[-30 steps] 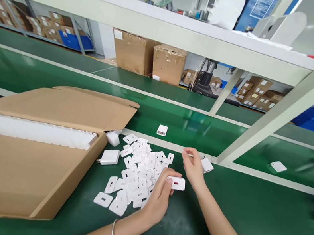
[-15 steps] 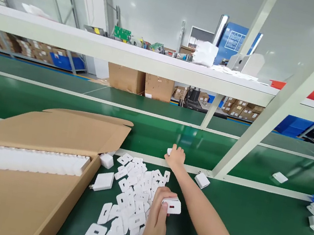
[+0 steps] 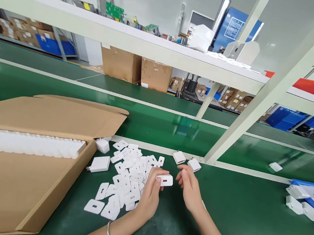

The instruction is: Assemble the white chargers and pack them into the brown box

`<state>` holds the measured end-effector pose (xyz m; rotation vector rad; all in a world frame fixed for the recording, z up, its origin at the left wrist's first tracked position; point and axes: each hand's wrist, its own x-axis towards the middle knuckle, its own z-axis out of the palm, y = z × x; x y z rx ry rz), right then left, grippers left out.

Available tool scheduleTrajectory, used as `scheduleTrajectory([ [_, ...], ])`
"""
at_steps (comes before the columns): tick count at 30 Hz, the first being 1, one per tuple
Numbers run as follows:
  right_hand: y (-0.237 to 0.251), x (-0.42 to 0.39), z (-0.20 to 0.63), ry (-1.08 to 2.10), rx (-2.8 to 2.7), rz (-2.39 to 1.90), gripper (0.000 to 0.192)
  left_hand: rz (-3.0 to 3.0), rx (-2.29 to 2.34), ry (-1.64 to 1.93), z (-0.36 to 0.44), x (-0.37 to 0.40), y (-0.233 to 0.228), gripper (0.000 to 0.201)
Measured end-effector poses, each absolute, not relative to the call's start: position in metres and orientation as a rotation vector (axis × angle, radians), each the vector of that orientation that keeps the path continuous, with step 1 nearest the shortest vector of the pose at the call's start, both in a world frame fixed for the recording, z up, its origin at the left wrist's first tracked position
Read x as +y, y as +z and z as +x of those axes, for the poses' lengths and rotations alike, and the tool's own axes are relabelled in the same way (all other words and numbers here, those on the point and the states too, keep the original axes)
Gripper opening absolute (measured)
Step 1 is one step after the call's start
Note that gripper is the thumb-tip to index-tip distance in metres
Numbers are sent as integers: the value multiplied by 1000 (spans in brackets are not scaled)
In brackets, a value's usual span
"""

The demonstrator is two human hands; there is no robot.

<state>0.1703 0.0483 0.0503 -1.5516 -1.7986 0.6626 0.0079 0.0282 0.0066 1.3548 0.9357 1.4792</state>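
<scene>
Since the earlier frame, the right hand has been pulled back, and a white charger has been left past the heap of flat pieces, to its right. Nothing is seen in the right hand's loose, parted fingers. A red-slotted charger is pinched by the left hand at the heap's right edge. It might be dropped if held too loosely; pieces could be scattered if the heap is bumped.
</scene>
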Motion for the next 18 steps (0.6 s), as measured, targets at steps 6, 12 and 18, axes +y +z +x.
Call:
scheduleTrajectory([
  [6, 20, 18, 154, 1172, -1564, -1131, 51, 1541, 784, 1420, 9, 24, 3, 40],
  [12, 13, 16, 157, 1086, -1466, -1104, 47, 1729, 793, 1272, 2, 29, 1, 41],
  [18, 13, 16, 162, 1087, -1430, -1115, 41, 1705, 834, 1064, -2, 34, 3, 37],
])
